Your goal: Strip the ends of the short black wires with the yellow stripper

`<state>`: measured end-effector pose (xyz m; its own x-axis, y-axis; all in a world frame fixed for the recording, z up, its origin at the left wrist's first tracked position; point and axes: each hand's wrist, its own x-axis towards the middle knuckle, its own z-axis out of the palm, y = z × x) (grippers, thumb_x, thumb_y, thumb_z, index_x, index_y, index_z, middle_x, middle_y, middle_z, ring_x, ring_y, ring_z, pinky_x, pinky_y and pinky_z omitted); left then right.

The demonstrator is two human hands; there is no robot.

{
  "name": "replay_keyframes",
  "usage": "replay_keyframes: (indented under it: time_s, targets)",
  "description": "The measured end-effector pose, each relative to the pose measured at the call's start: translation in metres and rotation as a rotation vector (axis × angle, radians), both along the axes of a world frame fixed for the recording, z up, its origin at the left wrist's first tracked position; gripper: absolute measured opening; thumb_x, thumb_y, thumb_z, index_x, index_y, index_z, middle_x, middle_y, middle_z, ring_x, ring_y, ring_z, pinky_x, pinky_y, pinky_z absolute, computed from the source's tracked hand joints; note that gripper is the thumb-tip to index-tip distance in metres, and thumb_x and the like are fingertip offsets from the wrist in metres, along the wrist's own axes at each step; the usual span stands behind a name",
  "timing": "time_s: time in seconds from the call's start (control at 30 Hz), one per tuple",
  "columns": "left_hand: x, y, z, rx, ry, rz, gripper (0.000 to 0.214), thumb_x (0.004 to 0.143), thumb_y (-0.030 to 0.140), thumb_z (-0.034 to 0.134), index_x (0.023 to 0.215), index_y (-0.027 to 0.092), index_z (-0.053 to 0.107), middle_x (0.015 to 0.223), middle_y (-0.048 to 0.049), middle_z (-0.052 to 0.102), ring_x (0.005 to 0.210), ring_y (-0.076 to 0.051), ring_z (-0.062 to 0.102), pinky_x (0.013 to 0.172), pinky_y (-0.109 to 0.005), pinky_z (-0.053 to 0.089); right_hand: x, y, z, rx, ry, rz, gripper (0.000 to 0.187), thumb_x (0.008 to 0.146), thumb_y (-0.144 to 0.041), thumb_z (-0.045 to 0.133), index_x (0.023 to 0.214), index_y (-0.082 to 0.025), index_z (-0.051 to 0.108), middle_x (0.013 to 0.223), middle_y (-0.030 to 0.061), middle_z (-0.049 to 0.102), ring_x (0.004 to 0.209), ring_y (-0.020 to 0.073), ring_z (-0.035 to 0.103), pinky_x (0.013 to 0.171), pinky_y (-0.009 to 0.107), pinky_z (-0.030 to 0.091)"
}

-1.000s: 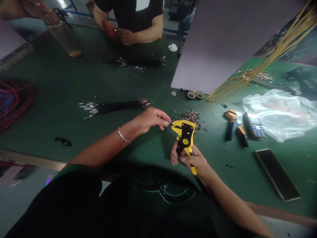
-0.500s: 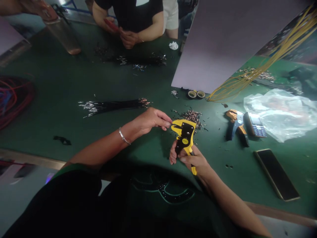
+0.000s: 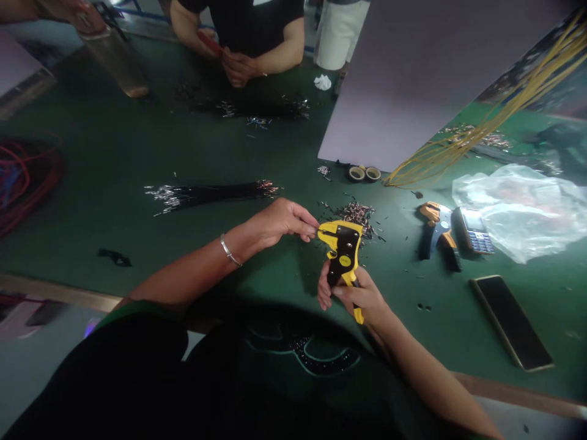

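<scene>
In my right hand (image 3: 353,293) is a yellow and black wire stripper (image 3: 343,247), its jaws pointing left and its handles inside my curled fingers. My left hand (image 3: 287,221) pinches thumb and forefinger together right at the jaws, on a short dark wire that is mostly hidden by the fingertips. Beyond the tool lies a pile of cut wire scraps (image 3: 355,214), dark and copper-coloured. A bundle of black wires (image 3: 211,194) with bright metal ends at the left and copper ends at the right rests beyond my left forearm.
At right lie an orange and dark blue hand tool (image 3: 440,229), a keypad phone (image 3: 474,231), a smartphone (image 3: 512,324) and a clear plastic bag (image 3: 527,208). Tape rolls (image 3: 364,174) sit by a pale panel (image 3: 385,91) near yellow wires (image 3: 504,116). A co-worker's hands (image 3: 238,66) are opposite; red wires (image 3: 22,177) lie left.
The stripper's jaws have closed at my left fingertips, and my right fingers have shifted slightly on the handles. My left hand stays in place. Behind the table, a person in white shorts has moved.
</scene>
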<state>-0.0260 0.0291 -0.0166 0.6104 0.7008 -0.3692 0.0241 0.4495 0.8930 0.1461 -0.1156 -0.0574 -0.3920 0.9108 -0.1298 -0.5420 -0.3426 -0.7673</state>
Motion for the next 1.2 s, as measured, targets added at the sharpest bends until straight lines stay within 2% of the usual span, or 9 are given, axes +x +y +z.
replay_keyframes:
  time_s: [0.43, 0.73, 1.07, 1.2]
  targets:
    - [-0.0011, 0.0005, -0.0017, 0.028, -0.003, -0.022, 0.011, 0.060, 0.002, 0.073, 0.068, 0.008, 0.071, 0.057, -0.0060, 0.069, 0.052, -0.012, 0.063, 0.059, -0.027, 0.053, -0.0020, -0.0024, 0.0012, -0.053, -0.028, -0.036, 0.025, 0.069, -0.023, 0.077, 0.086, -0.015, 0.060, 0.062, -0.0021, 0.058, 0.047, 0.0123, 0.052, 0.045, 0.030, 0.046]
    - [-0.0013, 0.0012, -0.0025, 0.010, -0.009, -0.060, 0.013, 0.062, 0.004, 0.073, 0.075, 0.006, 0.072, 0.062, -0.0076, 0.070, 0.054, -0.013, 0.065, 0.058, -0.026, 0.054, -0.0025, -0.0075, -0.0008, -0.045, -0.068, -0.062, 0.018, 0.073, -0.016, 0.072, 0.085, -0.015, 0.058, 0.060, -0.0025, 0.055, 0.046, 0.0104, 0.048, 0.044, 0.027, 0.043]
    - [-0.0024, 0.0021, -0.0062, 0.031, -0.021, -0.079, 0.011, 0.063, 0.006, 0.072, 0.074, 0.008, 0.070, 0.062, -0.0066, 0.070, 0.053, -0.012, 0.064, 0.056, -0.025, 0.053, -0.0044, -0.0087, -0.0013, -0.066, -0.106, -0.092, 0.020, 0.070, -0.017, 0.073, 0.081, -0.016, 0.057, 0.060, -0.0031, 0.055, 0.043, 0.0091, 0.047, 0.040, 0.026, 0.043]
    - [-0.0009, 0.0022, -0.0063, 0.032, -0.022, -0.062, 0.010, 0.062, 0.004, 0.071, 0.072, 0.008, 0.069, 0.060, -0.0057, 0.069, 0.053, -0.012, 0.064, 0.055, -0.025, 0.052, -0.0037, -0.0073, 0.0012, -0.046, -0.130, -0.109, 0.016, 0.071, -0.015, 0.070, 0.078, -0.017, 0.056, 0.050, -0.0061, 0.051, 0.037, 0.0081, 0.043, 0.035, 0.023, 0.039]
